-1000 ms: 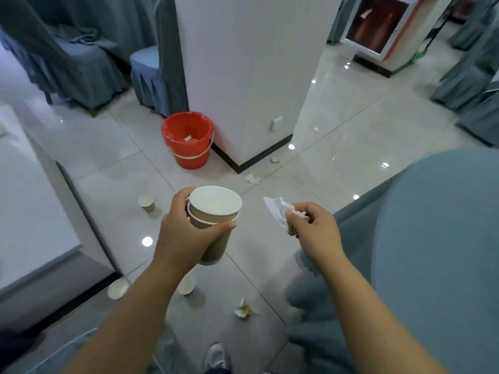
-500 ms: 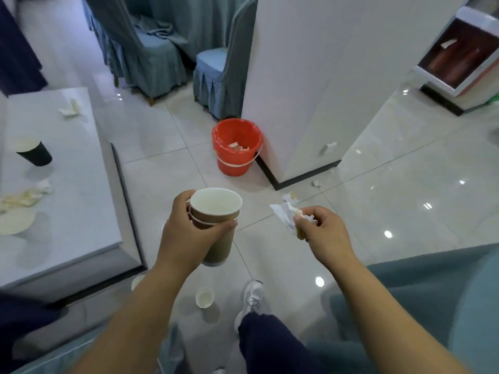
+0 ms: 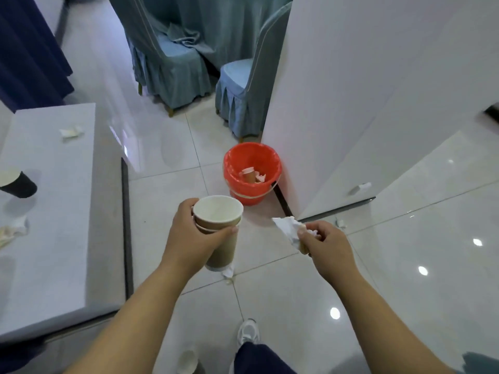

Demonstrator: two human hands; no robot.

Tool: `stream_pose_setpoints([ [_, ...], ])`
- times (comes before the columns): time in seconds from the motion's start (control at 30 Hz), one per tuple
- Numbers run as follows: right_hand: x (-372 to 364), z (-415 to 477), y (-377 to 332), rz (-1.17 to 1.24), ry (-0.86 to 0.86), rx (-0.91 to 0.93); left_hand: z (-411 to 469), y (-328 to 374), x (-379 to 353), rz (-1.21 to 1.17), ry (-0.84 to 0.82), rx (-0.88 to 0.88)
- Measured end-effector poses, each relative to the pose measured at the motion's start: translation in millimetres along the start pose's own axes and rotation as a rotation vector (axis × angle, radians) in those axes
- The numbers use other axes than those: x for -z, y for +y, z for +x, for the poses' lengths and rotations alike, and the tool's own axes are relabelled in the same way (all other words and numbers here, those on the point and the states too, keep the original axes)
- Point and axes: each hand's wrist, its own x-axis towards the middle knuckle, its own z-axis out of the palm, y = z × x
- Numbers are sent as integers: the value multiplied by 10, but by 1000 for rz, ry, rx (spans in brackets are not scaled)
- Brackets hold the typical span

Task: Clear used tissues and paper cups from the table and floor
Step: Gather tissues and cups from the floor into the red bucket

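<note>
1. The left hand (image 3: 189, 236) is wrapped around a stack of brown paper cups (image 3: 220, 230), held upright with the white inside of the top cup showing; fingers curl across the front, thumb behind.
2. The right hand (image 3: 324, 244) is closed, pinching a crumpled white tissue (image 3: 287, 228) that sticks out to the left of the knuckles.
3. Both hands are held over the tiled floor (image 3: 283, 292), just short of an orange bucket (image 3: 251, 171) that stands against the base corner of a white pillar (image 3: 364, 103). A cup and scraps of paper lie inside the bucket.
4. On the floor, a small tissue scrap (image 3: 228, 272) lies under the held cups, another scrap (image 3: 340, 224) lies near the pillar's base, and a paper cup (image 3: 187, 361) stands at the bottom edge beside a white shoe (image 3: 248, 332).
5. On the tabletop (image 3: 62, 225) at left, a black cup (image 3: 17, 183) stands at the left edge, a crumpled tissue (image 3: 70, 132) lies near the far edge, and more tissue (image 3: 14, 229) lies at the left edge nearer the person.
6. Two blue-covered chairs (image 3: 172, 66) stand beyond the bucket.
</note>
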Motion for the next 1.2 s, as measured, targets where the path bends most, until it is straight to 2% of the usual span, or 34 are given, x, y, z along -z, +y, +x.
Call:
stream_pose_setpoints([
  [0.17, 140, 931, -168, 12, 16, -18, 751, 300, -330, 73, 22, -12],
  [0.4, -103, 1905, -407, 13, -34, -52, 1835, 406, -450, 99, 46, 46],
  [0.7, -410, 3252, -662, -11, 63, -196, 3556, 395, -857, 279, -179, 127],
  [0.9, -607, 4117, -665, -119, -15, -248, 4444, 341, -1167, 396, -207, 235],
  [1.2, -822, 5711, -276, -220, -233, -323, 5455, 143, -2011, 370, -157, 386],
])
